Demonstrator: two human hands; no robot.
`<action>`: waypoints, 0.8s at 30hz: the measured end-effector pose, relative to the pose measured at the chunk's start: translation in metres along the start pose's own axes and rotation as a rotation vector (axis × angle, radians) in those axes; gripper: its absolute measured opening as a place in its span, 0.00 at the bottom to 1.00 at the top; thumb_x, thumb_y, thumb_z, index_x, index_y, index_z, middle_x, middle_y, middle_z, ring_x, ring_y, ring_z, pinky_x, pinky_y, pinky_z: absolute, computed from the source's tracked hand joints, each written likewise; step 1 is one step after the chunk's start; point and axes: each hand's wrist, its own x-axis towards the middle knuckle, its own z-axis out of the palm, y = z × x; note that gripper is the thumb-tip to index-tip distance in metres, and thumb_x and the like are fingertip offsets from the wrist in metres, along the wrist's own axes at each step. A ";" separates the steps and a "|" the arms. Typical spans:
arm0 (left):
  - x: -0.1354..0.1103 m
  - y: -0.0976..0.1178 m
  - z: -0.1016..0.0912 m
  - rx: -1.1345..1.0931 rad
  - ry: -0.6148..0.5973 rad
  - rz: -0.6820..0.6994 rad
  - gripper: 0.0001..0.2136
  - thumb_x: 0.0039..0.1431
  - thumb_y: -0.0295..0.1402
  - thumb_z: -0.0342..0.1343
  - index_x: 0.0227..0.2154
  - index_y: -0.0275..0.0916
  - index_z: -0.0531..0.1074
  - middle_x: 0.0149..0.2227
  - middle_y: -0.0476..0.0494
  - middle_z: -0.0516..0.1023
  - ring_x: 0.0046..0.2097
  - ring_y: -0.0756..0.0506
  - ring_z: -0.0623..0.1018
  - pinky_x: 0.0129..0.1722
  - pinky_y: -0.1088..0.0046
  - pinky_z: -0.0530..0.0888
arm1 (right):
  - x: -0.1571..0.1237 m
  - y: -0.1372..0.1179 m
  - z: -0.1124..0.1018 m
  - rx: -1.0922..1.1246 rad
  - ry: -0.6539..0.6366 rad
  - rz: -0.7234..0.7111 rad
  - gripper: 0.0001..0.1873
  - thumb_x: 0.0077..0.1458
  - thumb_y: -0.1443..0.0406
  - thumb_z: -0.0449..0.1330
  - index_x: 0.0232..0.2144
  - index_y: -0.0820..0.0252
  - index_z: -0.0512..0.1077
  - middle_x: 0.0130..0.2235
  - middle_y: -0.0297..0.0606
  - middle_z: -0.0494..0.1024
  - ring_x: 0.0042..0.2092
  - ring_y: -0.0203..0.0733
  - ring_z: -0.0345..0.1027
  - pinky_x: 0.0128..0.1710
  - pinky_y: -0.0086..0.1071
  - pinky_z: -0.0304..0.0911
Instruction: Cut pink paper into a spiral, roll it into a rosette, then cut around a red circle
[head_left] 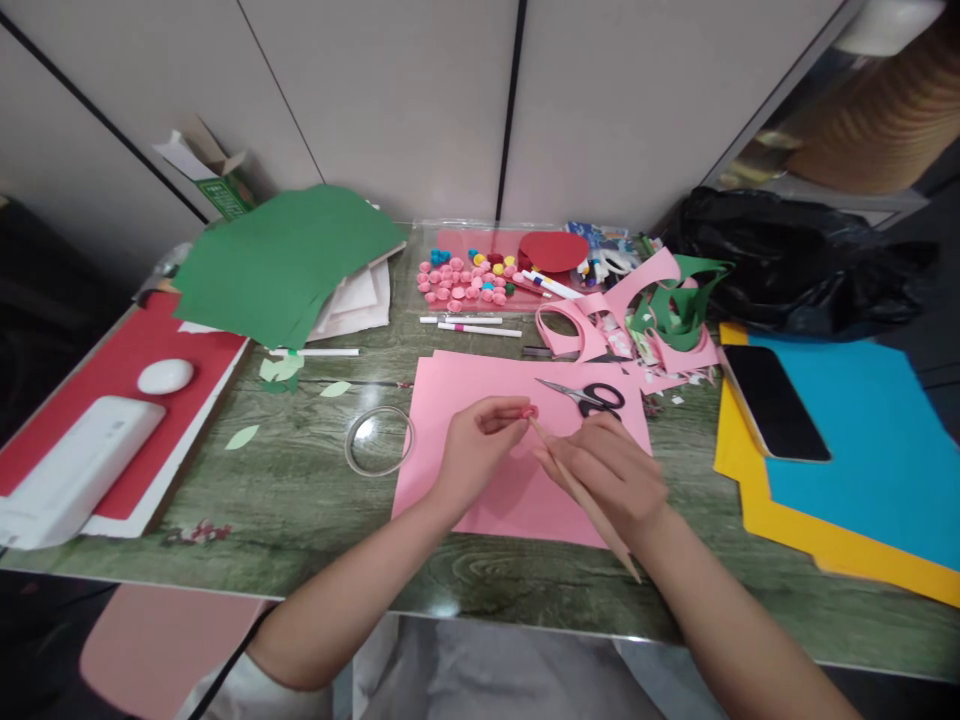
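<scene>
Between the fingertips of my left hand point(486, 440) is a small rolled pink paper flower point(529, 412). My right hand point(611, 470) is closed around a thin wooden stick point(589, 507), whose upper tip touches the pink roll. The stick's other end slants down toward the table's front edge. Beneath both hands lie pink paper sheets point(442, 400). Black-handled scissors point(592, 398) rest on those sheets, just beyond my right hand. A roll of clear tape point(380, 440) lies at the sheets' left edge.
Many pink paper rolls point(461, 283) sit on a clear tray at the back. Pink and green paper scraps point(652, 310) are heaped at right. A phone point(776, 403) lies on blue and yellow sheets. Green sheets point(277, 255) and a white device point(82, 470) are at left.
</scene>
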 end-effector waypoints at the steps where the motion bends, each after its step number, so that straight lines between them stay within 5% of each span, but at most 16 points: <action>1: 0.000 0.000 0.000 0.002 -0.004 -0.003 0.11 0.48 0.29 0.60 0.37 0.36 0.75 0.38 0.41 0.80 0.41 0.46 0.78 0.45 0.68 0.72 | 0.000 0.000 0.000 -0.005 0.008 0.004 0.06 0.49 0.72 0.63 0.27 0.61 0.69 0.22 0.33 0.69 0.26 0.35 0.60 0.31 0.34 0.60; 10: -0.003 -0.003 0.004 -0.004 -0.036 -0.009 0.10 0.48 0.28 0.60 0.35 0.37 0.76 0.38 0.41 0.80 0.41 0.46 0.78 0.45 0.67 0.72 | 0.002 0.001 0.001 -0.064 0.100 -0.010 0.15 0.50 0.66 0.64 0.18 0.59 0.63 0.17 0.27 0.59 0.22 0.32 0.51 0.27 0.32 0.54; 14: -0.002 -0.002 0.004 -0.030 -0.035 -0.038 0.10 0.46 0.29 0.61 0.35 0.37 0.76 0.37 0.41 0.80 0.41 0.45 0.78 0.45 0.66 0.72 | 0.003 0.002 0.002 -0.034 0.078 0.033 0.05 0.50 0.68 0.63 0.31 0.61 0.70 0.19 0.29 0.65 0.23 0.34 0.57 0.29 0.33 0.57; 17: 0.001 -0.002 0.002 -0.037 -0.020 -0.043 0.11 0.45 0.30 0.62 0.35 0.37 0.76 0.37 0.41 0.80 0.41 0.44 0.78 0.43 0.66 0.73 | 0.005 0.001 0.002 0.019 0.048 0.070 0.14 0.52 0.71 0.61 0.43 0.62 0.69 0.23 0.32 0.72 0.24 0.34 0.62 0.30 0.33 0.58; 24: 0.004 -0.002 -0.004 -0.015 -0.012 0.006 0.12 0.47 0.31 0.61 0.36 0.36 0.76 0.37 0.41 0.80 0.41 0.45 0.78 0.45 0.65 0.72 | 0.004 0.001 -0.001 0.076 0.027 0.031 0.17 0.52 0.77 0.58 0.44 0.59 0.69 0.33 0.38 0.78 0.32 0.36 0.70 0.35 0.35 0.59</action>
